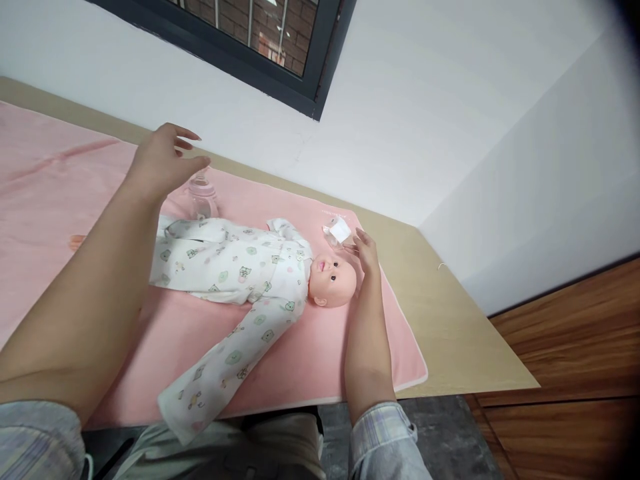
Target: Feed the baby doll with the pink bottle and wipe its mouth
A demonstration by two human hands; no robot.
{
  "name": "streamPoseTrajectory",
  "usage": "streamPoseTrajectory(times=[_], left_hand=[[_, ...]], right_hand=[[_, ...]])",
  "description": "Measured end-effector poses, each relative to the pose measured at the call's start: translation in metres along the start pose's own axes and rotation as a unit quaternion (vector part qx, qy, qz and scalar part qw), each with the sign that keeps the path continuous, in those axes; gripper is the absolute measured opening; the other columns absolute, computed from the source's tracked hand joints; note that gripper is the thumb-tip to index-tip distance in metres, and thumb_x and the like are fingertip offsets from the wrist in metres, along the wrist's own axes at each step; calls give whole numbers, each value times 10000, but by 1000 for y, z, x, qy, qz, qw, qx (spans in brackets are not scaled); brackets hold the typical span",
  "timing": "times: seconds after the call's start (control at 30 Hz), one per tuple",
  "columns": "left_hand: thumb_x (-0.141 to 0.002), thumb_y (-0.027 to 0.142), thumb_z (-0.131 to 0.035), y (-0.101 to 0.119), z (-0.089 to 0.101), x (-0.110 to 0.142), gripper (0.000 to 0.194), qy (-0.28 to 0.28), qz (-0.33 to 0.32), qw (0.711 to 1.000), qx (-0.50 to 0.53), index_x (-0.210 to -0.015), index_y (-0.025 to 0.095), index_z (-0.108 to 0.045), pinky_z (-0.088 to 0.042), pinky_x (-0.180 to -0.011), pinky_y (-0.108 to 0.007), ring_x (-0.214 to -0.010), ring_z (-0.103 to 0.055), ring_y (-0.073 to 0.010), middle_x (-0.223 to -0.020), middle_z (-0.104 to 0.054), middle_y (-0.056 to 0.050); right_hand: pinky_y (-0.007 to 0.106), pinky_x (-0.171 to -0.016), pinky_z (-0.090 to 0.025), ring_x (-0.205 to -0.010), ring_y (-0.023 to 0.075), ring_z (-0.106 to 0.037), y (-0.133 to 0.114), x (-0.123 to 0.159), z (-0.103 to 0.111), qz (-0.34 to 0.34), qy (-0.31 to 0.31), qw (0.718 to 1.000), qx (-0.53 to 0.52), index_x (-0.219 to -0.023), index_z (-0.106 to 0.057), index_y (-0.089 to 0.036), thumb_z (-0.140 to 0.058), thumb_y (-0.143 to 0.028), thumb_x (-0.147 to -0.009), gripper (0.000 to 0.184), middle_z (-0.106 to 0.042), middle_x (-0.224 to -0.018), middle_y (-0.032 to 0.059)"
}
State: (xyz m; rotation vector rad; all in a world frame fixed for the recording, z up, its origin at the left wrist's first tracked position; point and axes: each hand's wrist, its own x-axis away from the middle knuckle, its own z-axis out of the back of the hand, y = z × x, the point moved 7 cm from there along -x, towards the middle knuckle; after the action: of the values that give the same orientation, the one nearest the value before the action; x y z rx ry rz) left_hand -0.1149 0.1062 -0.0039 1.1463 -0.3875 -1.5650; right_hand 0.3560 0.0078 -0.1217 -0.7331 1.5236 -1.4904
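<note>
My left hand is raised over the bedding with thumb and fingers apart, holding nothing. Just below its thumb stands a clear baby bottle with a pinkish collar. My right hand is beside the doll's head, its fingers apart and reaching to a small clear container with a white patch; whether they touch it is hard to tell. Between my arms a baby doll lies on its back, head to the right. It wears a white printed outfit, with one long sleeve stretched toward me. My left forearm hides part of its legs.
A pink blanket with a pale edge covers much of the wooden tabletop. Behind it are a white wall and a dark-framed window. Wood-grain cabinetry is at the right.
</note>
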Motion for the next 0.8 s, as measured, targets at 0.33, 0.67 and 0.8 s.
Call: streamPoseTrajectory(times=[0.33, 0.67, 0.8], left_hand=[[-841, 528, -826, -81, -26, -23, 748, -133, 104, 984, -49, -1247, 18, -460, -234, -805, -356, -1273, -495, -292, -950, -485, 5], [-624, 826, -749, -83, -53, -10, 882, -159, 39, 982, -94, -1064, 105, -497, -258, -783, -310, -1132, -583, -237, -702, -490, 63], [-516, 951, -687, -87, -51, -10, 989, -123, 43, 988, -84, -1048, 137, -508, -270, -766, -315, -1184, -594, -289, -660, -483, 70]], right_hand=[[474, -1227, -328, -1396, 282, -493, 10, 4, 39, 93, 236, 932, 261, -1247, -624, -128, -544, -295, -840, 447, -593, -1395, 187], [430, -1136, -474, -1251, 302, -619, 55, -6, 42, -55, 177, 950, 250, -1458, -453, -98, -693, -132, -637, 855, -580, -1409, 225], [420, -1092, -505, -1153, 276, -656, 57, -7, 46, -57, 193, 952, 230, -1379, -501, -112, -683, -135, -619, 781, -648, -1309, 194]])
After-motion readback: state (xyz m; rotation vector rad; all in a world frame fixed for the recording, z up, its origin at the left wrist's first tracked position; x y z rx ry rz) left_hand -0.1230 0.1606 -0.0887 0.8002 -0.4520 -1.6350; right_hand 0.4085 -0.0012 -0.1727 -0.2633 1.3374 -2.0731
